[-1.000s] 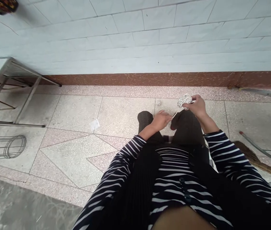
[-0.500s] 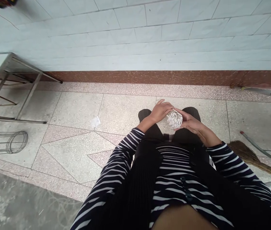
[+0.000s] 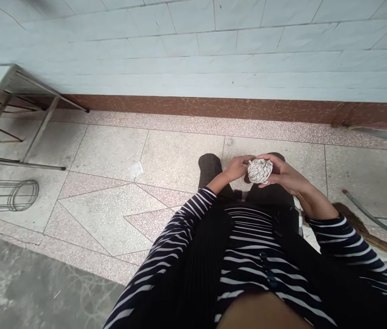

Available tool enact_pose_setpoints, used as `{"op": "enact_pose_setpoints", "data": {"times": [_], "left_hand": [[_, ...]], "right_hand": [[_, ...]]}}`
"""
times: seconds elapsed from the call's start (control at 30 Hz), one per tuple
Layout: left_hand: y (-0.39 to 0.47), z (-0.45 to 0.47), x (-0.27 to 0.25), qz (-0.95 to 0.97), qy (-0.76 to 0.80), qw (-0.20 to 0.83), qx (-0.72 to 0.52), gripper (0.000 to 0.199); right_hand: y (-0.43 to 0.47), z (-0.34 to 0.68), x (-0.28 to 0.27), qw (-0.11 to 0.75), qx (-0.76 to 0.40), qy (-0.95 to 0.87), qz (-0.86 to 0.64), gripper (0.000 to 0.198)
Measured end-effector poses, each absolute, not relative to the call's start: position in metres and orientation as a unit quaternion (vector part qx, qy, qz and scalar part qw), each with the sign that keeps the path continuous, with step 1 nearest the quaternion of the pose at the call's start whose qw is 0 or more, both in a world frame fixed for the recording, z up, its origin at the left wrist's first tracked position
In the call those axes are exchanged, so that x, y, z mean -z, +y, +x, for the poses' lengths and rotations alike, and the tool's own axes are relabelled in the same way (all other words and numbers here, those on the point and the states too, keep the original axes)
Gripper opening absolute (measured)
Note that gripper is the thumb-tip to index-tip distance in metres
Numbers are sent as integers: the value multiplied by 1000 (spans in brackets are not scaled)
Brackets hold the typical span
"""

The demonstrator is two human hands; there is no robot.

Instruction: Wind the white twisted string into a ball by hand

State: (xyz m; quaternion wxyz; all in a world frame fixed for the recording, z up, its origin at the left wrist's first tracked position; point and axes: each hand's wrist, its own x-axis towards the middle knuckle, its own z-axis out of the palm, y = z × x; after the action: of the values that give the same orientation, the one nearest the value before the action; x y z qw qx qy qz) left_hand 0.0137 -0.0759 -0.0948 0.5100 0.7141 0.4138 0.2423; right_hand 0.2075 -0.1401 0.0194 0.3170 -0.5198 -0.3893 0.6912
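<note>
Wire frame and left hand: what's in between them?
Going from the left hand to the wire frame, the head view shows a dark trouser leg, then a white scrap on the floor.

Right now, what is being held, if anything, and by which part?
A pale ball of cord: the right hand grips its right side. The left hand is at its left edge; whether it grips too is unclear.

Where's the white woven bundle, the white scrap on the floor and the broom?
White woven bundle (image 3: pixel 259 171): head view, middle of its woven side.
White scrap (image 3: pixel 136 170): head view, middle of its upper face.
Broom (image 3: pixel 381 243): head view, on its handle.
</note>
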Motion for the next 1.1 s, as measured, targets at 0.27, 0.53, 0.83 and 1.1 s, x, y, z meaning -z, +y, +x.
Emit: {"op": "enact_pose_setpoints", "data": {"times": [0.27,0.53,0.83,1.1], "left_hand": [[-85,-1,99,780,394,453,-177,31],[-64,-30,100,762,484,408,-137,33],[-81,-28,71,873,369,300,-106,35],[-46,-27,54,892,327,272,-153,35]], "right_hand": [[-129,218,-36,382,-653,-376,-534,73],[-98,230,-31,443,-618,-337,-555,69],[-61,234,4,385,-376,-503,-677,64],[-109,183,38,240,-656,-430,-572,65]]}}
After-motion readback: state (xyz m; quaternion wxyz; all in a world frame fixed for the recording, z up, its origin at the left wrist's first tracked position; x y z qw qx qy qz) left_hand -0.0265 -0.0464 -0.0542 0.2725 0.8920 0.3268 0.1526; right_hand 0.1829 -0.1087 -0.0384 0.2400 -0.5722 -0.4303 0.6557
